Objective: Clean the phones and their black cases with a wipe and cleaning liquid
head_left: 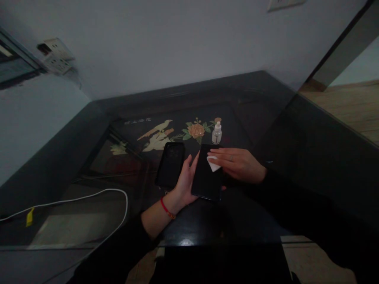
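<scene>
A black smartphone (204,181) rests in my left hand (185,183), its thumb along the left edge and the other fingers mostly hidden beneath. My right hand (239,163) presses a small white wipe (213,165) against the upper part of the phone's dark face; the fingers are held together over it. To the left of the phone lies a black phone case (171,165) with a camera cut-out near its top. Just beyond the phone stands a small clear bottle with a white cap (217,134), upright.
The dark glossy table (248,106) carries a bird-and-flower picture (177,132). A white cable (97,193) with a yellow tag (30,217) runs across its left side. The table meets a pale wall (166,47) with a socket adapter (57,59) at left.
</scene>
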`<action>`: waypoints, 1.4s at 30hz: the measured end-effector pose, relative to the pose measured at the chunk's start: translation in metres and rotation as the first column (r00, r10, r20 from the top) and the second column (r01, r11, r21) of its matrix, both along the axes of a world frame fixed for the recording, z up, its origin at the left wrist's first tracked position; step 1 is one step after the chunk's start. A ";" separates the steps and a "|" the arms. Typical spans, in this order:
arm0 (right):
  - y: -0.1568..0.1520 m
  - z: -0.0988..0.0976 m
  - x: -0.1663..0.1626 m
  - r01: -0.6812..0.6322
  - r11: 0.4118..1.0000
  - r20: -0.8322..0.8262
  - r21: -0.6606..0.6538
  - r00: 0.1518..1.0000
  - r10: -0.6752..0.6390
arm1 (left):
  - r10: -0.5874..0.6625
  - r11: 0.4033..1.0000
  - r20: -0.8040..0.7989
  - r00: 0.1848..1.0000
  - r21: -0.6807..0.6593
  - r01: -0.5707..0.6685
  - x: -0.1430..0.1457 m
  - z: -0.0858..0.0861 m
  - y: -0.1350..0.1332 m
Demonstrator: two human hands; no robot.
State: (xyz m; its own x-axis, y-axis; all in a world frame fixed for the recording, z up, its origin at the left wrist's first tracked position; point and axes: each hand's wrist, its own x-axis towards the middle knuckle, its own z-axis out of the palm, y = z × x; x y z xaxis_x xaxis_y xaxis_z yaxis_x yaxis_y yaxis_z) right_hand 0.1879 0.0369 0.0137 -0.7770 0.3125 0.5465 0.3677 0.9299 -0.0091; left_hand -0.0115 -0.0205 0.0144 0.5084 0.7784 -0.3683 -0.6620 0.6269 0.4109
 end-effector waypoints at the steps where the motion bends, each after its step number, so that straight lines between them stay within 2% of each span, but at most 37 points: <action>1: -0.009 0.001 -0.005 -0.077 0.997 0.012 0.022 0.997 0.077 | 0.032 0.999 -0.023 0.999 -0.016 -0.032 0.000 0.000 0.001; 3: -0.028 0.005 -0.016 -0.223 0.972 0.009 0.066 0.975 0.223 | 0.089 0.996 -0.062 0.994 -0.024 -0.091 0.002 0.000 0.003; 6: -0.049 0.010 -0.025 -0.408 0.902 -0.019 0.139 0.910 0.414 | 0.114 0.994 -0.088 0.990 0.014 -0.113 0.003 0.001 0.004; 8: -0.050 0.013 -0.023 -0.409 0.904 -0.078 0.123 0.904 0.420 | 0.105 0.994 -0.101 0.989 0.016 -0.104 0.003 0.002 0.004; 10: -0.040 0.013 -0.015 -0.294 0.954 -0.202 0.055 0.933 0.299 | 0.083 0.997 -0.096 0.992 -0.004 -0.083 0.001 0.003 0.003; 12: -0.024 0.011 -0.004 -0.115 0.993 -0.308 -0.034 0.946 0.099 | 0.017 1.000 -0.059 0.998 -0.001 -0.018 0.000 0.004 0.001; 14: -0.009 0.009 0.005 0.051 0.994 -0.325 -0.101 0.942 -0.081 | -0.055 0.998 -0.033 0.998 0.038 0.056 0.000 0.004 -0.001; 16: -0.002 0.008 0.008 0.113 0.988 -0.296 -0.107 0.945 -0.140 | -0.068 0.995 -0.051 0.996 0.065 0.071 0.001 0.004 -0.002; 17: -0.003 0.009 0.006 0.088 0.992 -0.276 -0.086 0.955 -0.108 | -0.034 0.997 -0.071 0.997 0.069 0.039 0.002 0.004 -0.002; 19: -0.013 0.010 -0.002 -0.059 0.998 -0.229 -0.020 0.972 0.052 | 0.062 0.996 -0.114 0.991 0.069 -0.055 0.003 0.003 0.000; 21: -0.033 0.013 -0.013 -0.259 0.965 -0.179 0.047 0.948 0.263 | 0.143 0.987 -0.156 0.977 0.093 -0.129 0.004 0.003 0.001; 23: -0.056 0.017 -0.024 -0.388 0.917 -0.132 0.096 0.908 0.398 | 0.161 0.983 -0.196 0.967 0.119 -0.139 0.005 0.004 0.002; 24: -0.065 0.018 -0.027 -0.438 0.891 -0.119 0.119 0.885 0.450 | 0.164 0.983 -0.221 0.961 0.123 -0.139 0.005 0.005 0.002; 26: -0.077 0.021 -0.028 -0.467 0.879 -0.173 0.098 0.861 0.478 | 0.180 0.982 -0.273 0.945 0.111 -0.155 0.005 0.006 0.001; 28: -0.074 0.022 -0.023 -0.406 0.914 -0.328 -0.004 0.864 0.382 | 0.189 0.982 -0.298 0.936 0.082 -0.172 0.004 0.007 -0.002; 30: -0.060 0.020 -0.016 -0.247 0.949 -0.525 -0.194 0.844 0.112 | 0.141 0.990 -0.259 0.955 0.050 -0.132 0.003 0.006 -0.004; 31: -0.051 0.019 -0.012 -0.133 0.930 -0.583 -0.342 0.806 -0.099 | 0.102 0.995 -0.223 0.969 0.043 -0.095 0.003 0.006 -0.005; 32: -0.042 0.017 -0.009 -0.044 0.885 -0.617 -0.464 0.733 -0.288 | 0.064 0.997 -0.183 0.981 0.044 -0.057 0.002 0.005 -0.005; 33: -0.035 0.016 -0.007 -0.015 0.835 -0.629 -0.550 0.665 -0.403 | 0.027 0.999 -0.143 0.989 0.050 -0.020 0.002 0.005 -0.006; 34: -0.030 0.014 -0.006 -0.032 0.792 -0.623 -0.610 0.636 -0.455 | -0.005 0.998 -0.107 0.994 0.058 0.011 0.001 0.004 -0.006; 35: -0.028 0.013 -0.007 -0.072 0.761 -0.608 -0.645 0.651 -0.454 | -0.030 0.997 -0.077 0.997 0.065 0.035 0.001 0.003 -0.006; 37: -0.030 0.012 -0.011 -0.158 0.733 -0.581 -0.662 0.725 -0.369 | -0.078 0.995 -0.020 0.997 0.068 0.079 0.002 0.002 -0.008; 39: -0.038 0.012 -0.016 -0.217 0.743 -0.570 -0.633 0.780 -0.258 | -0.114 0.992 0.038 0.993 0.052 0.112 0.002 0.001 -0.009; 42: -0.049 0.011 -0.022 -0.281 0.773 -0.564 -0.570 0.817 -0.119 | -0.095 0.996 0.078 0.992 0.007 0.094 0.002 0.003 -0.013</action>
State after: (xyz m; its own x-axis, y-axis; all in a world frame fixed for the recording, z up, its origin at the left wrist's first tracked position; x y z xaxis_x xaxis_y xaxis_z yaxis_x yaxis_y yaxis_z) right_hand 0.1655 -0.0122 0.0245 -0.4471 0.6749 0.5870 0.0348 0.6689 -0.7425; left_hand -0.0096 -0.0332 0.0177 0.6071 0.7267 -0.3215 -0.6302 0.6867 0.3623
